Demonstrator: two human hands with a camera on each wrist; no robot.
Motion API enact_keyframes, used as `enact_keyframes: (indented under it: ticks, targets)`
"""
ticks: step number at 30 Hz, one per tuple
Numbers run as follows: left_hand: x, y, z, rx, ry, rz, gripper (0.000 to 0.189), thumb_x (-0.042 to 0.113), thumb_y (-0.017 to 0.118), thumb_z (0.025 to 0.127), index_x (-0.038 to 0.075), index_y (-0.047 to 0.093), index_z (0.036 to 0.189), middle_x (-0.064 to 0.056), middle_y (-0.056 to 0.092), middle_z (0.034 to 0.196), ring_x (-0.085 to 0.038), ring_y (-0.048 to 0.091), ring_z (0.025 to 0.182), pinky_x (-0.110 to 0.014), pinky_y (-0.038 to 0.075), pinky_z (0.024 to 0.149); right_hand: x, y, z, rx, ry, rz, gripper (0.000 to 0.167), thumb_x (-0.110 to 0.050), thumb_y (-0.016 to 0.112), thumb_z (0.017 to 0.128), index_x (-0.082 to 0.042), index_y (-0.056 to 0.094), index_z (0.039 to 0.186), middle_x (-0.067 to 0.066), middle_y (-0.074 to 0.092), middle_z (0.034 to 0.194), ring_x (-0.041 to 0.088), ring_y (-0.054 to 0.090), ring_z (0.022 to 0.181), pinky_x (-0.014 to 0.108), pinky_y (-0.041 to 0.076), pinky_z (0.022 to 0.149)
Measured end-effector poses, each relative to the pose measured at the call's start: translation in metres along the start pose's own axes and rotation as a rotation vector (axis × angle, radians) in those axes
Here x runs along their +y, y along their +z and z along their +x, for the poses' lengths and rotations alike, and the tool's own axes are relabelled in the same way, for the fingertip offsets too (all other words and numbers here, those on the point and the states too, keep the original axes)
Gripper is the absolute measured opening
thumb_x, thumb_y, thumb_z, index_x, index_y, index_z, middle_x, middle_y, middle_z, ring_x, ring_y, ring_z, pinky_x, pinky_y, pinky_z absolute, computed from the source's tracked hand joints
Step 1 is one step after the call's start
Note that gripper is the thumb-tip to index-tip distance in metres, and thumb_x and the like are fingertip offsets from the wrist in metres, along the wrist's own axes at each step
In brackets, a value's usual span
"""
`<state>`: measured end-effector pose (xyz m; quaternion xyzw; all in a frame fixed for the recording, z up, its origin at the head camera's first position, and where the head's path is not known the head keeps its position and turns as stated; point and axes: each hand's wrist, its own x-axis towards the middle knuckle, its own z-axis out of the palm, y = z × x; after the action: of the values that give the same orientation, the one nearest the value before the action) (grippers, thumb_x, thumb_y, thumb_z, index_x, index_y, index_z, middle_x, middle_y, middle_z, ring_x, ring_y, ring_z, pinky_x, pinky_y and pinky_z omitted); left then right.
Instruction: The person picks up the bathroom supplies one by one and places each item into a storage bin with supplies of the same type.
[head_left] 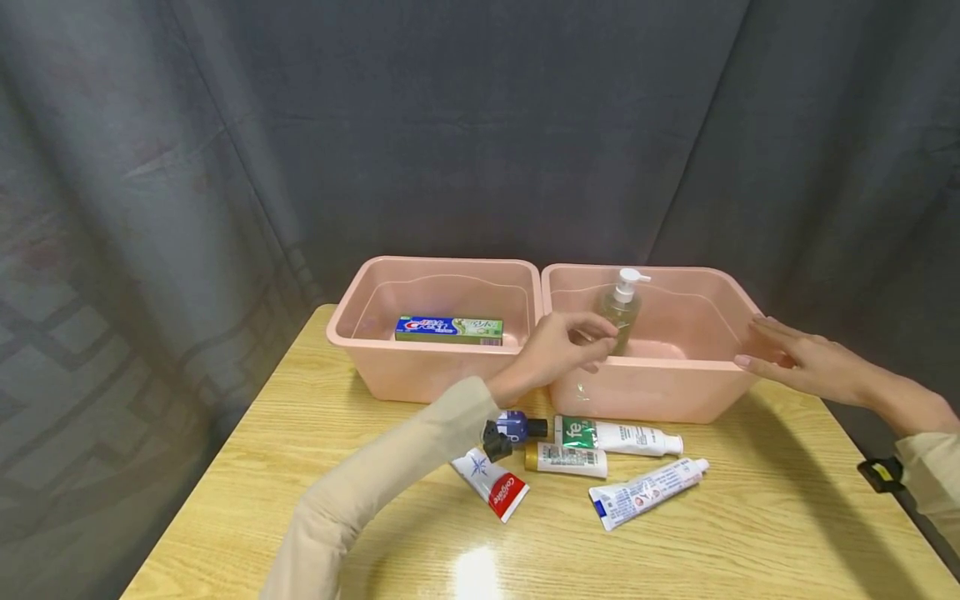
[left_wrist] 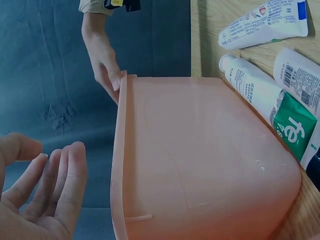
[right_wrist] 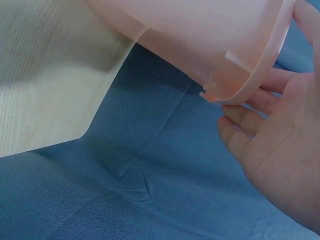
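My left hand (head_left: 564, 346) hovers over the front of the right pink bin (head_left: 652, 392), its fingers loosely bent. In the left wrist view, nothing lies between the thumb and fingers of this hand (left_wrist: 47, 190). Just beyond it in the head view, a clear pump bottle (head_left: 619, 312) with a white pump stands in the bin, partly covered by the fingers. My right hand (head_left: 817, 358) rests at the bin's right end, fingers and thumb fairly straight against the rim (right_wrist: 272, 57).
A Crest toothpaste box (head_left: 448, 330) lies in the left pink bin (head_left: 420, 371). In front are a Colgate tube (head_left: 491, 483), a dark blue bottle (head_left: 513, 425), a gold-capped tube (head_left: 570, 460), a green-and-white tube (head_left: 622, 437) and a white tube (head_left: 648, 493) on the wooden table (head_left: 285, 467).
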<state>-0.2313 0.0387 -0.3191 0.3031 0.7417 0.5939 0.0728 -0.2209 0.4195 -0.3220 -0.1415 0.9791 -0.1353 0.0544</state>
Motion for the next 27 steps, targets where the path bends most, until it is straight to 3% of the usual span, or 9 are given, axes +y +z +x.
enact_keyframes:
  ticks: [5,14,27]
  targets:
    - [-0.001,0.001,-0.002,-0.006,0.020,0.049,0.020,0.008,0.070,0.092,0.006,0.071,0.112,0.002,0.071,0.100,-0.014,0.068,0.075,-0.028,0.058,0.069,0.000,0.000,0.000,-0.003,-0.002,0.001,0.085,-0.046,0.054,0.099,0.007,0.015,0.154,0.041,0.023,0.149,0.061,0.049,0.113,0.076,0.040,0.083]
    - [-0.003,-0.002,-0.008,-0.002,0.129,0.222,0.017,0.013,0.071,0.091,0.008,0.074,0.107,0.002,0.073,0.099,-0.004,0.064,0.080,-0.018,0.052,0.075,0.000,0.001,0.001,-0.013,0.014,-0.003,0.087,-0.049,0.052,0.099,0.005,0.012,0.155,0.040,0.021,0.150,0.062,0.047,0.115,0.078,0.037,0.084]
    - [-0.010,-0.007,-0.022,-0.095,0.221,0.360,0.019,0.018,0.069,0.094,0.008,0.072,0.110,0.004,0.071,0.104,0.001,0.063,0.086,-0.013,0.051,0.076,0.000,0.001,0.002,-0.014,0.018,-0.001,0.088,-0.049,0.052,0.099,0.005,0.012,0.155,0.041,0.022,0.150,0.062,0.048,0.114,0.078,0.038,0.083]
